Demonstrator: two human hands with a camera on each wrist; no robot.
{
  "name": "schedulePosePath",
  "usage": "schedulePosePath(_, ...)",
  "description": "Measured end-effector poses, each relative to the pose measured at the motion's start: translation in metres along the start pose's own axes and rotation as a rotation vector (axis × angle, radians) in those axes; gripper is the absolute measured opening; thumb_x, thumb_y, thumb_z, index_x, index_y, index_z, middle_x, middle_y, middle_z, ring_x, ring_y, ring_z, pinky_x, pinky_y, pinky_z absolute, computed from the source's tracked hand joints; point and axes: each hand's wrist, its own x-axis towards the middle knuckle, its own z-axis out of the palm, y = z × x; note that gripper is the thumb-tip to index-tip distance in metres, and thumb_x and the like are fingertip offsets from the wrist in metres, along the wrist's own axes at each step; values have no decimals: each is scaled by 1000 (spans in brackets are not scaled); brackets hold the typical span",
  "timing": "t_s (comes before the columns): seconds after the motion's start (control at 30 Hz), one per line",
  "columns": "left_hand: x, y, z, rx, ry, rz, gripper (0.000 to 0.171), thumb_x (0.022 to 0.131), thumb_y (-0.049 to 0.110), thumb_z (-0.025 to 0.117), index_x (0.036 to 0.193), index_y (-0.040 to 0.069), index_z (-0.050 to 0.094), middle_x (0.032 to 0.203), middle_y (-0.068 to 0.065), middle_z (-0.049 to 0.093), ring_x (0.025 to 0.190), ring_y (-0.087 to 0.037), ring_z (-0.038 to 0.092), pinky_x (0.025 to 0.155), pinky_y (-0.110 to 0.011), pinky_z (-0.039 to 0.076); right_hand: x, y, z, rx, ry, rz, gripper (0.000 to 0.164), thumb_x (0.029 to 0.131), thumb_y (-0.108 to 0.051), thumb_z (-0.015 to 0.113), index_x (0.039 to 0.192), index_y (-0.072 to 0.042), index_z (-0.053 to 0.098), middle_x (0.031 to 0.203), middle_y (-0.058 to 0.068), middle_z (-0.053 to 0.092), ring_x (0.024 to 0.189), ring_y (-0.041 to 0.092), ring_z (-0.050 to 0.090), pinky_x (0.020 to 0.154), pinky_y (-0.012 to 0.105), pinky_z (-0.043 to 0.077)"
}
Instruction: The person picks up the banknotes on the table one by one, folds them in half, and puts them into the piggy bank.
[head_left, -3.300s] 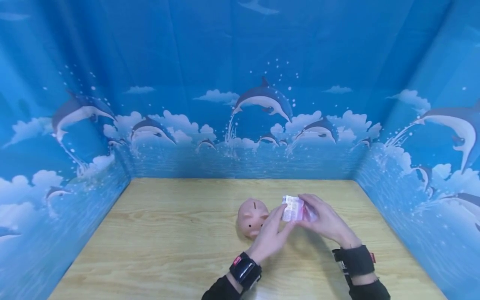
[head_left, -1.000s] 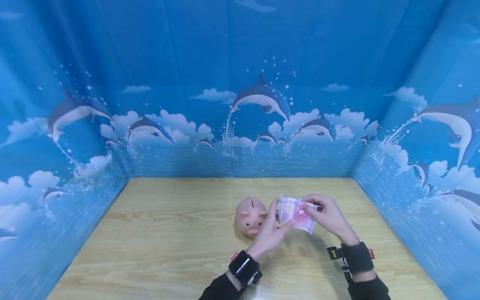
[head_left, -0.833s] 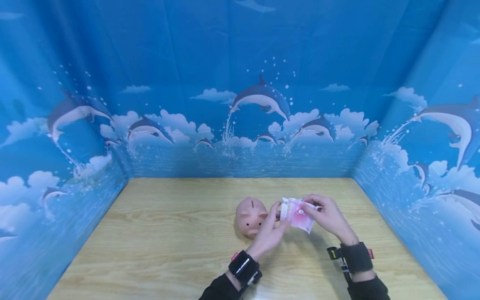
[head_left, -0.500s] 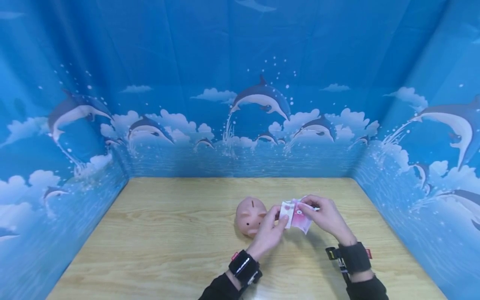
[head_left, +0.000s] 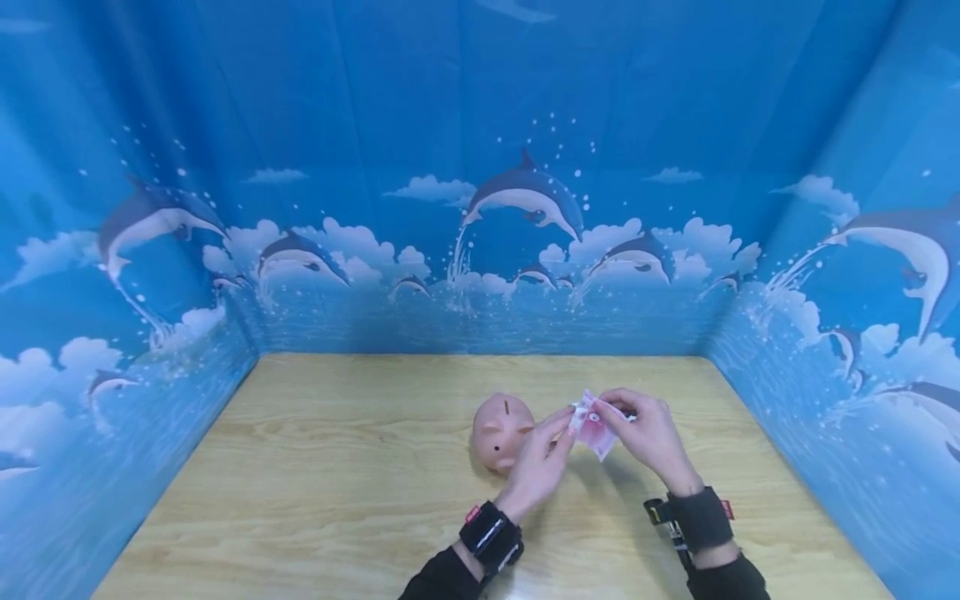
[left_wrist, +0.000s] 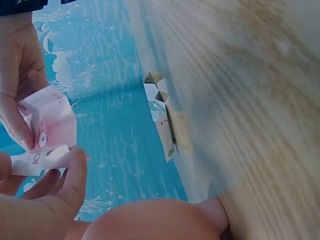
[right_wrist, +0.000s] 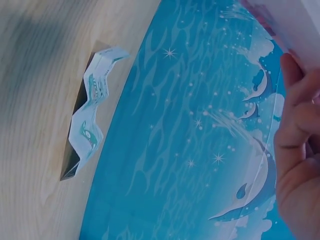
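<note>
A blue backdrop (head_left: 375, 125) printed with leaping dolphins encloses the far, left and right sides of a pale wood-grain table (head_left: 322, 467). The pink banknote (head_left: 598, 435), creased, is held above the table's right half: the left hand (head_left: 536, 467) pinches its folded left end, the right hand (head_left: 651, 433) grips its right part between thumb and fingers. Left of the note sits a pink piggy bank (head_left: 497, 421), slot visible on top. The wrist views show a zigzag-folded greenish note (right_wrist: 90, 107) on the table.
</note>
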Motion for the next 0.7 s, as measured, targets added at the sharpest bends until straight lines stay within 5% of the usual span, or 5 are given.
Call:
schedulePosePath(0.23, 0, 0, -1, 78, 24, 25, 36, 104, 30, 47, 139, 27, 53, 153, -1, 43, 137, -22, 46, 102, -34, 50, 1, -2, 4, 5, 7, 35, 18, 92, -20, 70, 102, -6, 74, 88, 8, 76, 79, 18, 72, 67, 21, 57)
schedulePosePath(0.47, -2, 3, -1, 122, -18, 34, 39, 104, 28, 46, 144, 26, 48, 157, 0, 36, 133, -24, 49, 102, -38, 50, 0, -3, 3, 113, -57, 101, 19, 95, -15, 65, 108, -3, 72, 90, 16, 75, 56, 12, 63, 40, 26, 50)
schedulePosePath(0.7, -3, 1, 1, 184, -30, 37, 41, 104, 32, 44, 145, 32, 44, 159, 3, 32, 137, -23, 45, 109, -51, 43, -2, -3, 3, 162, -81, 120, 21, 95, -14, 64, 111, -1, 71, 92, 17, 75, 60, 10, 65, 45, 31, 55)
